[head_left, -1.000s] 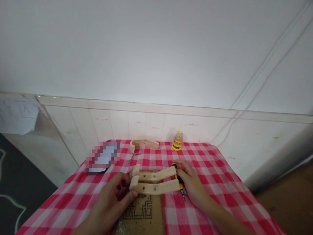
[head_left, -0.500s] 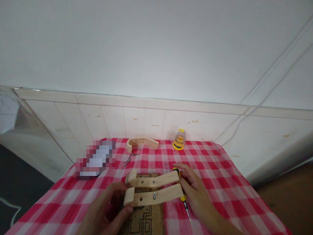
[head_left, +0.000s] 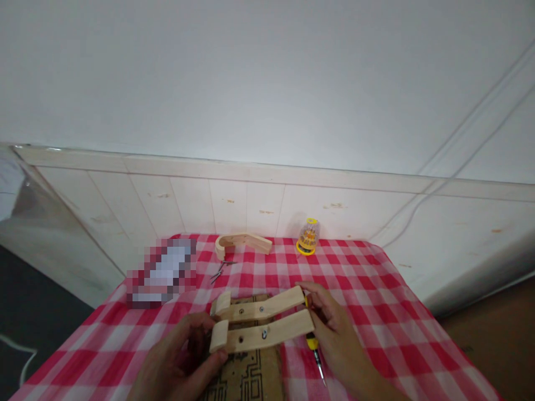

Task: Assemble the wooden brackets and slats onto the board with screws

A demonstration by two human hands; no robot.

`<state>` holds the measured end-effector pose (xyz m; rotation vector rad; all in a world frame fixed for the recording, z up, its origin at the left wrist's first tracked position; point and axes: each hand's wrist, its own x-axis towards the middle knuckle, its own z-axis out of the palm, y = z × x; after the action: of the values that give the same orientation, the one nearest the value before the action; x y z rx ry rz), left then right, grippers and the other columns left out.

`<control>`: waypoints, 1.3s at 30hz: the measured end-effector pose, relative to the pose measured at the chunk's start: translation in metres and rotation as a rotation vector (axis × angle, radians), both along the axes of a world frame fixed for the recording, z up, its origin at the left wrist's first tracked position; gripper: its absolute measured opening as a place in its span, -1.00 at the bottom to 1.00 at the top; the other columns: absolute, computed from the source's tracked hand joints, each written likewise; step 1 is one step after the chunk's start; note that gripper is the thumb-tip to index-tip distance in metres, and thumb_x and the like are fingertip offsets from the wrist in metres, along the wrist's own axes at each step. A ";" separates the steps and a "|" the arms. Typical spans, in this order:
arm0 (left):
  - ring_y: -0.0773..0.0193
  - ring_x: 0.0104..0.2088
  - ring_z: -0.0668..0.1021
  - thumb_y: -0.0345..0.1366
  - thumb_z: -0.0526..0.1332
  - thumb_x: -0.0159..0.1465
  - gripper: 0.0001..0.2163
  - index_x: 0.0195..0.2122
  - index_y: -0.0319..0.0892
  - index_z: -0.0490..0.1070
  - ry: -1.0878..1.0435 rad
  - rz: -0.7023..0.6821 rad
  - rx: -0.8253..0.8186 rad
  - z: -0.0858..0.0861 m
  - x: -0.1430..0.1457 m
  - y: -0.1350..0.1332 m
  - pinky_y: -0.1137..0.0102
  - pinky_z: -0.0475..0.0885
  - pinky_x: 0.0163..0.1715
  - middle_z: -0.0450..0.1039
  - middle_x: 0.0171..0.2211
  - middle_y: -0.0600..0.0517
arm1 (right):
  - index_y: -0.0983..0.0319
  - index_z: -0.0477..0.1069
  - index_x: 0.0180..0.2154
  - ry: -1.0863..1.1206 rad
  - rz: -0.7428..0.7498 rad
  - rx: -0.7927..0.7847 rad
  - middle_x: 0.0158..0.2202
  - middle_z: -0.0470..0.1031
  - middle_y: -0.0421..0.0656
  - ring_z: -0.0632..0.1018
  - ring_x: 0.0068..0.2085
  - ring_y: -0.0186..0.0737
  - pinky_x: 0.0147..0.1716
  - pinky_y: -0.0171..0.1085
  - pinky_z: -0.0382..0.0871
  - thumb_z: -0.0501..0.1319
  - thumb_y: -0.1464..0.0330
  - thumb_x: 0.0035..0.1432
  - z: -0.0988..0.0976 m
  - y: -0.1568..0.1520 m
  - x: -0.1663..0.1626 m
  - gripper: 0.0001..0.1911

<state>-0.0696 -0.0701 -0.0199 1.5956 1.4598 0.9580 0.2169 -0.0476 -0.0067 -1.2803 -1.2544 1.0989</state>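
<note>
We hold the wooden hook assembly (head_left: 261, 322) over a patterned board (head_left: 246, 374) on the red checked tablecloth (head_left: 376, 312): our left hand (head_left: 179, 362) grips its curved end with fingers closed around it, while our right hand (head_left: 334, 328) pinches the straight ends. A yellow screwdriver (head_left: 314, 351) lies just right of the assembly, under our right hand. Beyond the assembly lie loose screws (head_left: 220, 270), a single wooden hook (head_left: 242, 243) and a yellow bit holder (head_left: 308, 236).
</note>
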 end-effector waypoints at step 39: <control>0.16 -0.33 0.61 -0.04 0.36 0.22 -0.78 -0.20 0.00 0.55 0.012 -0.062 0.015 -0.002 -0.003 0.001 0.36 0.59 -0.33 0.60 -0.28 0.02 | 0.10 0.52 0.12 -0.042 0.026 0.018 0.00 0.63 -0.04 0.63 -0.06 -0.02 -0.07 -0.12 0.50 0.32 0.24 0.11 0.000 -0.001 0.004 -0.50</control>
<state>-0.0731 -0.0688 -0.0222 1.6508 1.4063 0.9276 0.2212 -0.0483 -0.0062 -1.2824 -1.3127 1.0816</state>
